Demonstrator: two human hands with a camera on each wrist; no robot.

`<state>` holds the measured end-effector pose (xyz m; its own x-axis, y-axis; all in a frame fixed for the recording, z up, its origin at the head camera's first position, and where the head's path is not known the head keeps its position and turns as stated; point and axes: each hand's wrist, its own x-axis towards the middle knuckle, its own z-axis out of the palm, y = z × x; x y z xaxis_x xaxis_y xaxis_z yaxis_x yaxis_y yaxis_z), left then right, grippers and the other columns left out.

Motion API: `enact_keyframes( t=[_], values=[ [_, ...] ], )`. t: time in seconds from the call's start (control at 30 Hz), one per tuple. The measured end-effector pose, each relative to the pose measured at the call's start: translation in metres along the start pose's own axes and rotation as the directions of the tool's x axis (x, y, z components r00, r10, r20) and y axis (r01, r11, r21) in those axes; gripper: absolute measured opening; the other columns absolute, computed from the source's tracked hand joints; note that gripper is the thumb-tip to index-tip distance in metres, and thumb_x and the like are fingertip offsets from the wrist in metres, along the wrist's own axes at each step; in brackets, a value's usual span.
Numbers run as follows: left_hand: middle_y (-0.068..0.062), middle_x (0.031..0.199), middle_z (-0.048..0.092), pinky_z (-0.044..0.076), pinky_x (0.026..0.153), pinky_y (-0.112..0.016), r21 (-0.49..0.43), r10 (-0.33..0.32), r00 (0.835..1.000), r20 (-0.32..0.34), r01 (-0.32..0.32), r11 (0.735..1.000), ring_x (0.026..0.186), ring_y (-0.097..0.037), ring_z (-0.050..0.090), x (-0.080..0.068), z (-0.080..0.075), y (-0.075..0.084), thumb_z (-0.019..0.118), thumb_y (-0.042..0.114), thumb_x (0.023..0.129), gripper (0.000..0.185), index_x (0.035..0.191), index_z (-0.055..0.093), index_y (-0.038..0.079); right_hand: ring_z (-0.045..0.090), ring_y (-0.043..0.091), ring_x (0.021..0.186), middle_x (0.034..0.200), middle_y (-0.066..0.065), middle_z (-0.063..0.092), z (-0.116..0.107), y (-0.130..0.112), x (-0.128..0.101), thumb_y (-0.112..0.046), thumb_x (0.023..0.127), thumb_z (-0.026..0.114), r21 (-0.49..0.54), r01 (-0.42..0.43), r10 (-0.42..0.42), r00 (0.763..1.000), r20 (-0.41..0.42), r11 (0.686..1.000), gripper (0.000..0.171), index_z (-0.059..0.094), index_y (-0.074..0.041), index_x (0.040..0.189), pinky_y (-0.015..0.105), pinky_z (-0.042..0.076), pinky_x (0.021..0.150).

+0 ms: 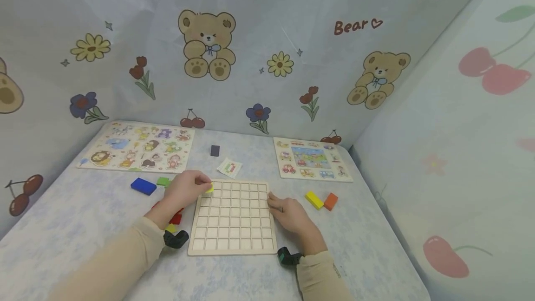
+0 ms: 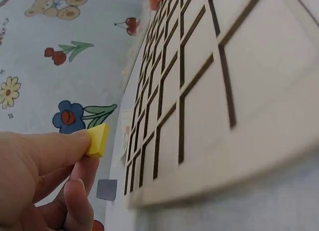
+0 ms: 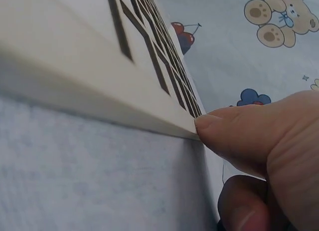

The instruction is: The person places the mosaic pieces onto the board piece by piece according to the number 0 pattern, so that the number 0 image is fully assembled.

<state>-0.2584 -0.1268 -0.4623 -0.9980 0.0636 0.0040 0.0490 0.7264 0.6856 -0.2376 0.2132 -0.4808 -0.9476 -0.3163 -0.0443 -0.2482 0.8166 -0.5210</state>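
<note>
A pale wooden grid board [image 1: 232,217] lies flat on the table in front of me, its square cells empty. My left hand [image 1: 189,191] pinches a small yellow block [image 1: 209,189] between thumb and fingers, just over the board's far left corner. The left wrist view shows the yellow block [image 2: 98,139] held at the fingertips [image 2: 75,147], slightly above the grid board [image 2: 209,106]. At the board's right edge rests my right hand [image 1: 288,215]. Its thumb tip [image 3: 212,125] presses against the board's corner [image 3: 185,127] in the right wrist view.
Left of the board lie a blue block [image 1: 143,186], a green block [image 1: 163,181] and red pieces [image 1: 176,218]. A yellow block [image 1: 314,199] and an orange block [image 1: 330,201] lie to the right. Two picture puzzles [image 1: 140,147] [image 1: 311,158], a dark tile [image 1: 215,151] and a card [image 1: 229,167] lie behind.
</note>
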Motion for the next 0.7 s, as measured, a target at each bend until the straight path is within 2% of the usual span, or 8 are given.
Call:
enact_keyframes(
  t=[0.13,0.37,0.7],
  values=[
    [0.002,0.103,0.074,0.051,0.081,-0.042,0.006,-0.002,0.999,0.034,0.002,1.000,0.097,-0.020,0.068,0.007,0.014,0.015,0.072,0.036,0.095,0.020,0.107,0.077,0.021,0.048,0.027,0.143,0.152,-0.004,0.052,0.001,0.003,0.000,-0.023,0.102,0.065,-0.006,0.005,-0.005,1.000,0.001,1.000,0.038,0.064,-0.016,0.139,0.051,0.041,0.113],
    [0.006,0.100,0.073,0.050,0.076,-0.040,0.035,0.007,0.997,0.080,-0.010,0.999,0.090,-0.016,0.066,0.016,0.035,0.027,0.073,0.036,0.095,0.012,0.099,0.076,0.025,0.049,0.027,0.143,0.152,-0.003,0.053,0.000,0.003,-0.001,-0.022,0.101,0.066,0.014,0.009,-0.009,1.000,0.000,1.000,0.038,0.064,-0.015,0.139,0.051,0.042,0.113],
    [0.006,0.105,0.073,0.050,0.079,-0.043,0.074,-0.011,0.997,0.083,0.005,0.997,0.095,-0.018,0.067,0.020,0.043,0.030,0.073,0.037,0.095,0.011,0.099,0.075,0.027,0.049,0.028,0.142,0.152,-0.002,0.053,-0.002,0.002,-0.002,-0.021,0.102,0.065,0.031,0.037,-0.037,0.999,-0.004,0.999,0.038,0.064,-0.013,0.139,0.050,0.044,0.112]
  ],
)
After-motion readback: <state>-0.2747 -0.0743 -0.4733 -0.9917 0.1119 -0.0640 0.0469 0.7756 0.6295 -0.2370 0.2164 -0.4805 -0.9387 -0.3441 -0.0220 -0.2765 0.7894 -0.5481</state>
